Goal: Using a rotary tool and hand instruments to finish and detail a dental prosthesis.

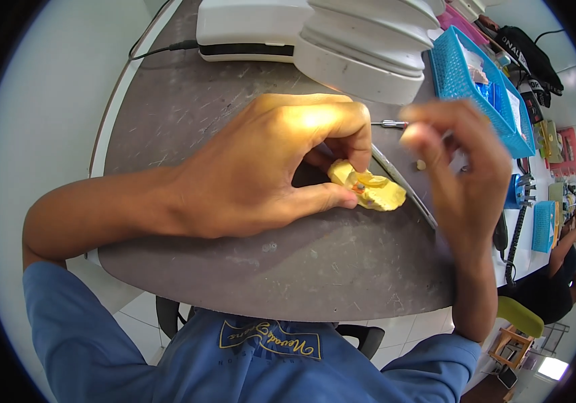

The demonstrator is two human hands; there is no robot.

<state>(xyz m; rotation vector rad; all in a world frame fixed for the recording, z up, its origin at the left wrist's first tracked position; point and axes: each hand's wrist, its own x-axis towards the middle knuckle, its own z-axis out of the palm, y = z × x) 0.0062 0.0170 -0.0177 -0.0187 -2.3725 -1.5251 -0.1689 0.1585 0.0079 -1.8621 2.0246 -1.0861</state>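
My left hand (261, 168) pinches a yellow plaster dental model (385, 195) between thumb and bent fingers, just above the grey table top. A small orange-and-grey spot shows in the model beside the thumb tip. My right hand (462, 154) is raised to the right of the model, apart from it. Motion smears its curled fingers, so whether they hold anything cannot be made out. Between the hands, a long thin grey metal tool (414, 195) lies slanted on the table. A small slim metal instrument (390, 123) points toward the right fingers, and a tiny pale piece (421, 164) lies nearby.
At the back stands a white lamp-like device (362, 50) beside a white box with a cord (251, 30). Blue plastic baskets (452, 64) with packets stand at the right. A coiled black cable (516, 242) hangs there. Farther right a person (556, 282) sits at work.
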